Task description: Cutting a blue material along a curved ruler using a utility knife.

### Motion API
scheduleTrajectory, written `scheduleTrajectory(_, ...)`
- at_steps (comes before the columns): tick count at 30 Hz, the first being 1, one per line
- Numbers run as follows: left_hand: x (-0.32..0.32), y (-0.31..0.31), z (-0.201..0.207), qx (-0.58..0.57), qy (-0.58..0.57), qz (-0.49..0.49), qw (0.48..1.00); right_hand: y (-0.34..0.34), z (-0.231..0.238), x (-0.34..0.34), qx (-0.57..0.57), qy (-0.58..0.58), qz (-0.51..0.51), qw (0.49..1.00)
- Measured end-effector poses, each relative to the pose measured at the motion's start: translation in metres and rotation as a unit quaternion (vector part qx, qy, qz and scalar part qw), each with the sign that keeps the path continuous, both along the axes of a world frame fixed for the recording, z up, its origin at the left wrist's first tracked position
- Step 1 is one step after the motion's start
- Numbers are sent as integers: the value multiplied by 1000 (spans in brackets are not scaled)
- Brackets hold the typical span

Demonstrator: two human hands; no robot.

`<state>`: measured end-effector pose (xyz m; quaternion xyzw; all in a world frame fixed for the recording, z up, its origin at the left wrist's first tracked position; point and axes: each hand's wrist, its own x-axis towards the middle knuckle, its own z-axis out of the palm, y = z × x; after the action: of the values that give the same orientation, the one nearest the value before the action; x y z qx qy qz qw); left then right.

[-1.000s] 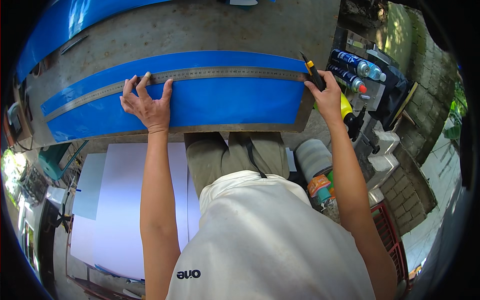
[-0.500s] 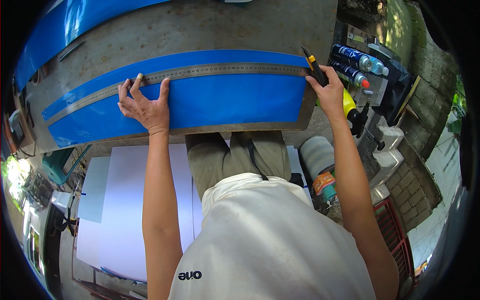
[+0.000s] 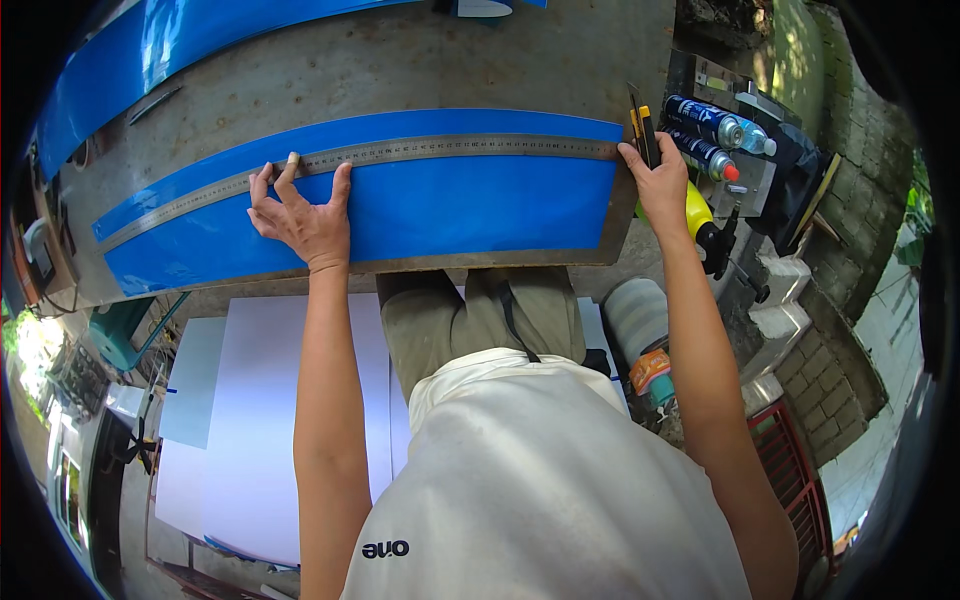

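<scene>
A long blue sheet lies on the metal-topped table in front of me. Along its upper part runs a long steel ruler. My left hand has its fingers spread, with the fingertips and thumb pressing on the ruler left of its middle. At the ruler's right end is my right hand, closed around a yellow-and-black utility knife. The knife's blade points up and away from me. My right thumb reaches to the ruler's end, by the sheet's right edge.
Another blue sheet lies at the far left of the metal tabletop, near a thin pen-like tool. On the right are spray cans and a yellow spray bottle. White panels lie below the table.
My right hand has turned the knife more upright and moved it slightly right, off the sheet's corner. My left hand keeps its place on the ruler; the whole view has shifted a little.
</scene>
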<state>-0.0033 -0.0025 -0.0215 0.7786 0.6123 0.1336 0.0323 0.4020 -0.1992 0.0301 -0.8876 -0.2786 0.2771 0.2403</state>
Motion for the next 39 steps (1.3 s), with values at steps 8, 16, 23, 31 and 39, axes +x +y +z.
scheduleTrajectory(8, 2, -1, 2, -13, -11, 5, 1000, 9, 2, 2, -44, 14, -20, 999)
scheduleTrajectory(16, -11, 6, 13, -29, -73, 68, 995, -2, -11, 11, -14, 0, -5, 1000)
scheduleTrajectory(23, -100, 57, 20, -34, -31, 146, 988, -12, -20, 25, -19, -6, 11, 1000)
scheduleTrajectory(31, -120, 65, 5, -60, 51, 130, 988, -15, -17, 26, -36, 8, -1, 999)
scheduleTrajectory(39, -116, 65, 8, -57, 25, 142, 988, -15, -13, 30, -77, 36, -23, 996)
